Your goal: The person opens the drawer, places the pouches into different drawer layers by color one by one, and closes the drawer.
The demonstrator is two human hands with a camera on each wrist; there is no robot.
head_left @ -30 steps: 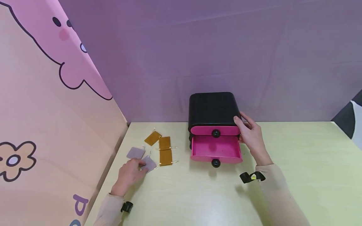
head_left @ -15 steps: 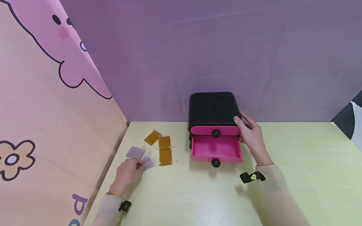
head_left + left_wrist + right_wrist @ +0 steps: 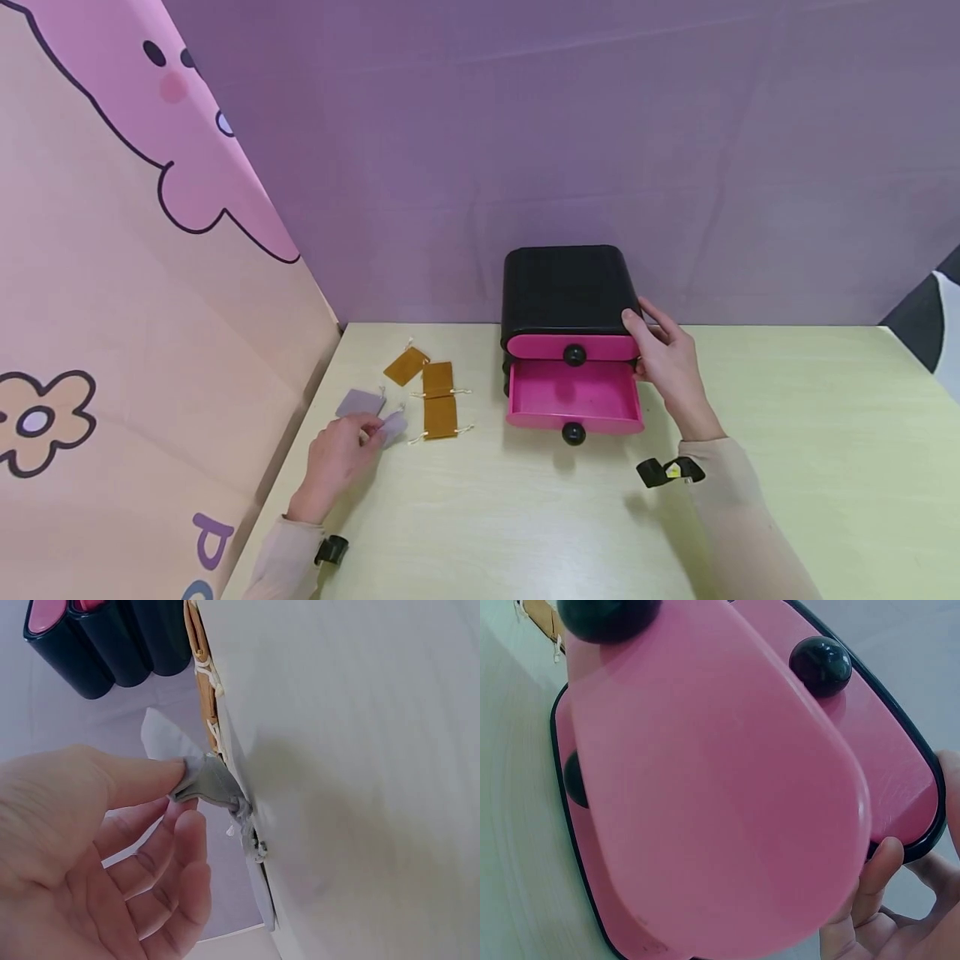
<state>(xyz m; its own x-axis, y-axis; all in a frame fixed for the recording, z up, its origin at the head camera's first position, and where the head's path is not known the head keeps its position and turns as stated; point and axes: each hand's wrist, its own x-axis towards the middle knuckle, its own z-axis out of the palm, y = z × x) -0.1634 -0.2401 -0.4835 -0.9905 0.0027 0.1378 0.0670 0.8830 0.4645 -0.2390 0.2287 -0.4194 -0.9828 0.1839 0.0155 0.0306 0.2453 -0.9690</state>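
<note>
My left hand point(image 3: 339, 458) pinches a small grey-lilac drawstring pouch point(image 3: 210, 782) between thumb and fingers, its fabric bunched and lifted at one side. A second grey-lilac pouch point(image 3: 360, 403) lies flat just behind it. At the right, my right hand point(image 3: 670, 367) grips the right side of a black drawer cabinet point(image 3: 566, 287), thumb on the top edge and fingers along the side. One pink drawer point(image 3: 574, 423) below the top one is pulled out, with nothing in it. The top drawer point(image 3: 525, 346) is closed, its black knob point(image 3: 821, 666) showing in the right wrist view.
Three mustard-brown drawstring pouches lie between the left hand and the cabinet: one tilted pouch point(image 3: 406, 367) and two stacked end to end, the nearer pouch point(image 3: 440, 417) in front. A purple cloth backdrop point(image 3: 420, 167) stands behind the table, and a patterned panel point(image 3: 150, 333) borders its left.
My left hand has drawn slightly left and gathered the nearer grey-lilac pouch, which lay flat before and is now bunched in the fingers. The right hand and cabinet have stayed put.
</note>
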